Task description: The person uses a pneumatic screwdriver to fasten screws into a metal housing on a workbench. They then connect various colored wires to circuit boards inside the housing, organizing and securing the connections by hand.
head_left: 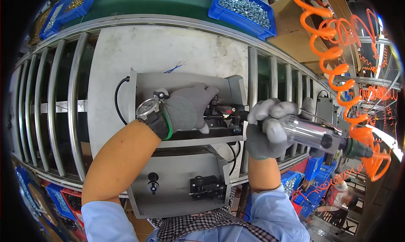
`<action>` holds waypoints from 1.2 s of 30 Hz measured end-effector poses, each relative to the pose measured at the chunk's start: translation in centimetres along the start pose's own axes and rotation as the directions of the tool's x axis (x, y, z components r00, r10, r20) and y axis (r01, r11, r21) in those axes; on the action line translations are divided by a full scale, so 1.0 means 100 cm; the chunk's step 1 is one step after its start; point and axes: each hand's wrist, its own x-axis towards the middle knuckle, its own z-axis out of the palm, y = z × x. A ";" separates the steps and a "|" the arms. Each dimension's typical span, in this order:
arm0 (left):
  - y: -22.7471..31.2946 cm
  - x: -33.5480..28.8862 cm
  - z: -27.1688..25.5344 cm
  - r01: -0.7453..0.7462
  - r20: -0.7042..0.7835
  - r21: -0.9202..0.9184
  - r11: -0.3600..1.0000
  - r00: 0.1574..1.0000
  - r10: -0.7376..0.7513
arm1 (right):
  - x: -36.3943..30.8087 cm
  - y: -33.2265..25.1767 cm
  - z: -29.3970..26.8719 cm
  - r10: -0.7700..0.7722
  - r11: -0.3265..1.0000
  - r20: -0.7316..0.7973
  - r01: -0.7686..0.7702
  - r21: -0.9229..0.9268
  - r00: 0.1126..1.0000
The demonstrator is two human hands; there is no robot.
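Note:
My right hand is wrapped round a silver air screwdriver, which lies level with its tip pointing left. The tip reaches a black metal mechanism inside an open grey sheet-metal housing. My left hand, in a grey glove, reaches into this housing from the left. Its fingers and thumb grip the mechanism, partly hiding it. Nearer to me lies a second grey housing, holding a black knob-like part and another black mechanism.
A pale board lies under the far housing, between metal rollers on either side. Blue bins of small metal parts stand beyond the rail. An orange coiled hose hangs at the right. Another person is at the far right.

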 end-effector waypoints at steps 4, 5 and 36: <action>0.005 -0.001 -0.006 0.038 0.045 0.016 0.999 0.998 -0.039 | -0.011 0.006 -0.016 0.186 0.978 0.006 -0.184 -0.098 0.983; 0.006 0.000 -0.007 0.047 0.059 0.016 0.999 0.997 -0.047 | -0.010 0.004 -0.019 0.244 0.966 0.035 -0.239 -0.095 0.969; 0.002 0.000 -0.004 0.019 0.041 0.047 0.999 0.999 -0.021 | -0.020 0.000 -0.009 0.225 0.972 0.046 -0.220 -0.088 0.973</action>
